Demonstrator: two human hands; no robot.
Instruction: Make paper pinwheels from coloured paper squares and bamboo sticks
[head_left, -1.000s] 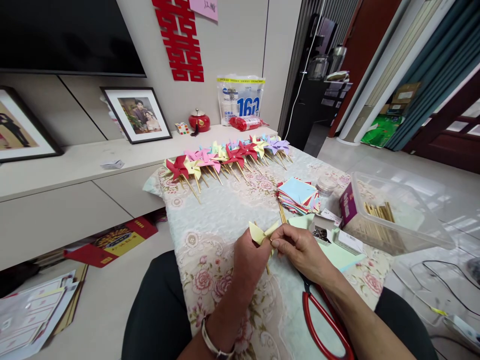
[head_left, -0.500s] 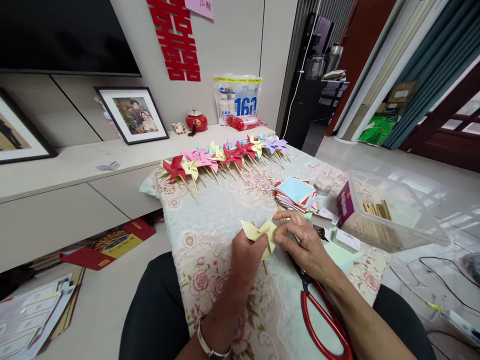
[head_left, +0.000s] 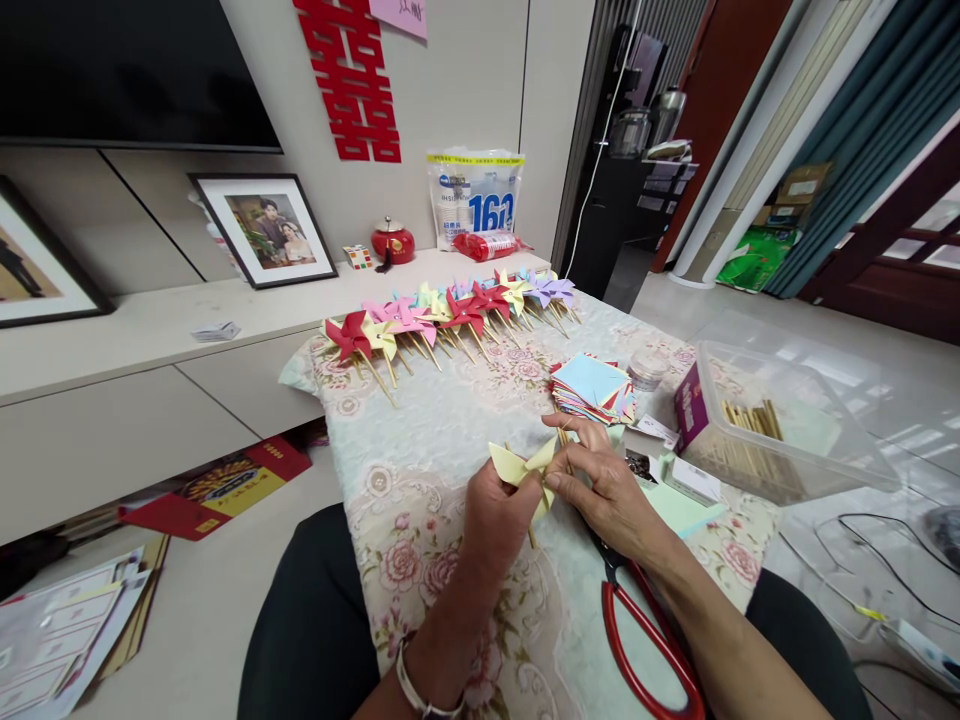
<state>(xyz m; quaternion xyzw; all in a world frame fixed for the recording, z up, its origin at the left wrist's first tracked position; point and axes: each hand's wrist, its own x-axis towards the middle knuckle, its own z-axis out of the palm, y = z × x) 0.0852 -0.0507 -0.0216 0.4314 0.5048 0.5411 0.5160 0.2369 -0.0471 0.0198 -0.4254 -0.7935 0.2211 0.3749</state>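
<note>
A pale yellow paper pinwheel point(head_left: 511, 466) is between my two hands, above the flowered tablecloth. My left hand point(head_left: 499, 510) is closed on its lower left side, thumb pressed near the folded centre. My right hand point(head_left: 592, 470) pinches the right side of the same pinwheel with thumb and index finger; the other fingers are held away. A thin wooden stick point(head_left: 533, 537) shows below the paper; how it joins the pinwheel is hidden by my fingers. Scissors with red handles point(head_left: 637, 650) lie under my right forearm.
Finished pinwheels point(head_left: 465, 312) lie in a row along the table's far edge. A stack of coloured paper squares point(head_left: 592, 385) sits beyond my right hand. To the right are a small white box point(head_left: 691, 480) and a clear plastic bin point(head_left: 810, 455) with wooden sticks.
The yellow pinwheel has shifted slightly right and turned a little in my hands. My right fingers have moved closer to its centre, and my left hand has shifted slightly right.
</note>
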